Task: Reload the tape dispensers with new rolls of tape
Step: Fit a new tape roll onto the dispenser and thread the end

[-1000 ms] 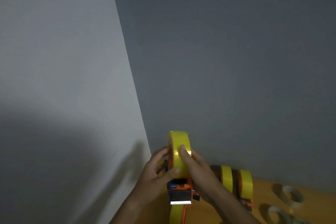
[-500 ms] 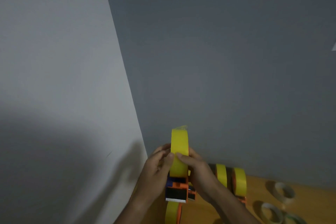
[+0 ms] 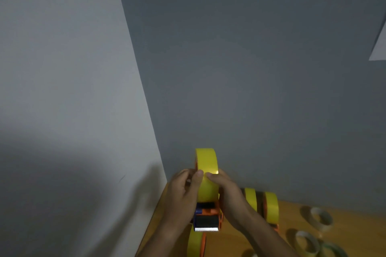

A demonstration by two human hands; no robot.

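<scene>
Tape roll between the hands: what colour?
Yellow: the tape roll shows best in the head view.

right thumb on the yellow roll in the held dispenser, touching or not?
Touching. In the head view the right hand lays its thumb tip flat on the face of the yellow roll mounted in the dispenser, no gap visible.

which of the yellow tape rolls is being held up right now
The yellow roll on the orange dispenser, raised against the wall between left hand and right hand. The others sit on the table.

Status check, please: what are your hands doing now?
Both hands, left and right, grip on yellow roll in dispenser. Thumbs on tape. Nothing blocking.
</scene>
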